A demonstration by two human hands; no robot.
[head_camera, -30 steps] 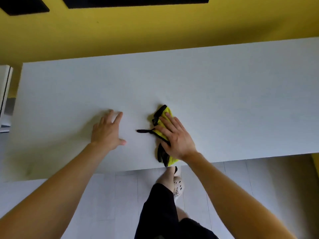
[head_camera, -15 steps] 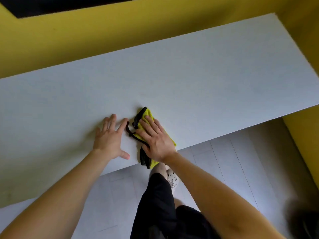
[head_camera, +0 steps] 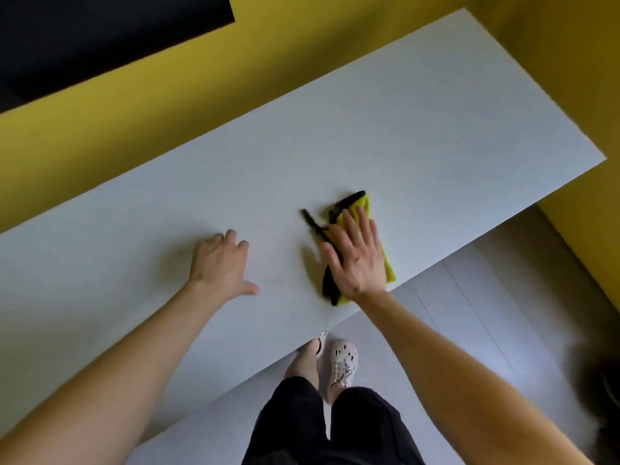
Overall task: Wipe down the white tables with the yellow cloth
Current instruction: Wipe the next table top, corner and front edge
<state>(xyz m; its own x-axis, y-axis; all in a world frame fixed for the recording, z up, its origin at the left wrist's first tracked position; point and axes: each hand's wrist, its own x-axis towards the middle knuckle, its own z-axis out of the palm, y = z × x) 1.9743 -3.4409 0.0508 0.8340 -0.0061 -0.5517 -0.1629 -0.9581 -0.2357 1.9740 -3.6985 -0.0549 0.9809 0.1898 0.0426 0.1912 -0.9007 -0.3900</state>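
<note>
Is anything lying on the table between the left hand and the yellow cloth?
No. In the head view only bare white table separates the left hand from the yellow cloth, which the right hand presses flat.

mustard yellow wall (head_camera: 134, 105) at the back, black panel (head_camera: 84, 35) top left, pale grey tiled floor (head_camera: 469, 313), soft even light

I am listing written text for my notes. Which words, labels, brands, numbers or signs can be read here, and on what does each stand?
There is no readable text in this view.
White table: plain, no marking.
Yellow cloth under the right hand: black edging, no label visible.
Yellow wall and black panel: no sign.
Pale shoe: no brand legible.
</note>
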